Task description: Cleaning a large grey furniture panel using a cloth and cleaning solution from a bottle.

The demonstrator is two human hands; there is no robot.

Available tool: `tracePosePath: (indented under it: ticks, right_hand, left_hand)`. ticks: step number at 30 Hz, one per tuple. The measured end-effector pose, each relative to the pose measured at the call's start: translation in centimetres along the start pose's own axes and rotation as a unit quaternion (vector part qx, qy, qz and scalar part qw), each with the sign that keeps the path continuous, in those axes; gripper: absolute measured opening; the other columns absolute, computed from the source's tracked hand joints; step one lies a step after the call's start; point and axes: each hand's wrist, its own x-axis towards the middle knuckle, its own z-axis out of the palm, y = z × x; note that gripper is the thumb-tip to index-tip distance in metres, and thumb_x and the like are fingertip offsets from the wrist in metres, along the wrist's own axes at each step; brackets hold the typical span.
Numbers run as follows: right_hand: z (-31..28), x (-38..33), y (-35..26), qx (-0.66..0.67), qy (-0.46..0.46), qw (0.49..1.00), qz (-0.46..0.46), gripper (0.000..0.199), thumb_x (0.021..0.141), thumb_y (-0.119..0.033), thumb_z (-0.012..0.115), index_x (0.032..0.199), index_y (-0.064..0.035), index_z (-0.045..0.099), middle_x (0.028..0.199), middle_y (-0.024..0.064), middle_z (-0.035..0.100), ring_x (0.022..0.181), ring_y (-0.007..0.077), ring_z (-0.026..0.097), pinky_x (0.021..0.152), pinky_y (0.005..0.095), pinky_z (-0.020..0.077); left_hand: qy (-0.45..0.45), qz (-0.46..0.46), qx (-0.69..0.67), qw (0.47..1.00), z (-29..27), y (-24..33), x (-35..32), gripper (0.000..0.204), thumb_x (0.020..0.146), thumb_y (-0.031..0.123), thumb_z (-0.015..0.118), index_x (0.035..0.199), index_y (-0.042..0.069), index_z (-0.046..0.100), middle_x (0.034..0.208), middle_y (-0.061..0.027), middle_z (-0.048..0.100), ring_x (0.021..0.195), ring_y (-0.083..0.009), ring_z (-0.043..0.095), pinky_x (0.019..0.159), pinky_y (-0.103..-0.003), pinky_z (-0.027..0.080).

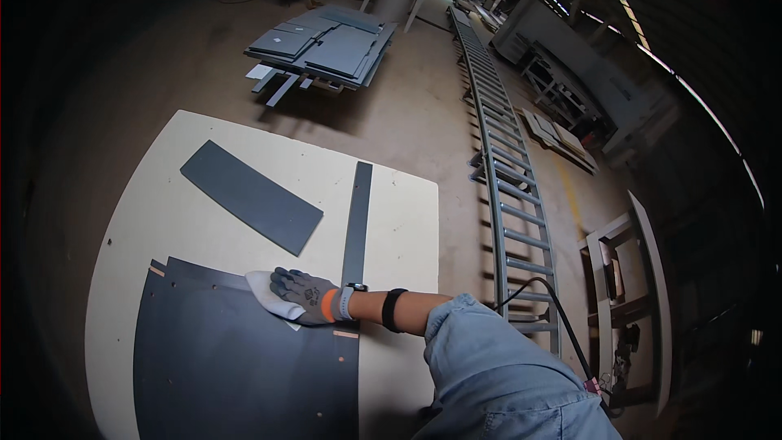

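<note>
My right hand (305, 293), in a grey work glove with an orange cuff, is closed on a folded white cloth (265, 293). It presses the cloth onto the far edge of a large dark grey panel (244, 367), which has small holes and notched corners. A pale corner of something shows from under the glove; I cannot make out what it is. Beyond the panel lie a shorter dark board (252, 198), set at a slant, and a narrow dark strip (357, 220). All of them rest on a cream tabletop (155, 187). My left hand is out of view.
Past the table stands a stack of grey panels (342, 49), some jutting out. A long roller conveyor (521, 236) runs away on the right, with a black hose (562, 318) beside it. Farther right are a wooden frame (603, 277) and a low pile of boards (558, 137).
</note>
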Motion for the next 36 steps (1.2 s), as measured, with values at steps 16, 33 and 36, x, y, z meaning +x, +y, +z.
tracePosePath:
  ticks: [16, 33, 36]
  right_hand:
    - [17.4, -21.6, -26.4, 0.016, 0.123, 0.978, -0.170, 0.082, 0.071, -0.044, 0.058, 0.138, -0.0055, 0.031, 0.146, 0.0152, 0.027, 0.138, 0.0335, 0.018, 0.112, 0.0533, 0.0139]
    - [17.8, -19.2, -30.4, 0.091, 0.054, 0.974, -0.200, 0.066, 0.077, -0.025, 0.050, 0.136, 0.0006, 0.035, 0.144, 0.0174, 0.029, 0.139, 0.0284, 0.018, 0.114, 0.0415, 0.0083]
    - [15.0, -18.4, -26.7, 0.095, 0.000, 0.959, -0.267, 0.064, 0.078, -0.022, 0.050, 0.136, -0.0008, 0.034, 0.145, 0.0161, 0.029, 0.138, 0.0266, 0.020, 0.115, 0.0394, 0.0101]
  left_hand:
    - [0.065, 0.024, -0.038, 0.997, 0.8, -8.1, -2.0, 0.068, 0.081, 0.052, 0.055, 0.117, -0.005, 0.044, 0.108, -0.0201, 0.057, 0.094, -0.0274, 0.058, 0.079, -0.039, 0.048]
    - [0.116, -0.045, 0.140, 0.982, -2.3, -13.5, -5.2, 0.094, 0.074, 0.076, 0.045, 0.114, -0.010, 0.043, 0.108, -0.0301, 0.055, 0.107, -0.0383, 0.054, 0.090, -0.042, 0.041]
    - [0.131, -0.037, 0.124, 0.983, -2.6, -14.2, -5.8, 0.093, 0.073, 0.074, 0.047, 0.113, -0.010, 0.043, 0.108, -0.0300, 0.056, 0.106, -0.0388, 0.054, 0.089, -0.042, 0.042]
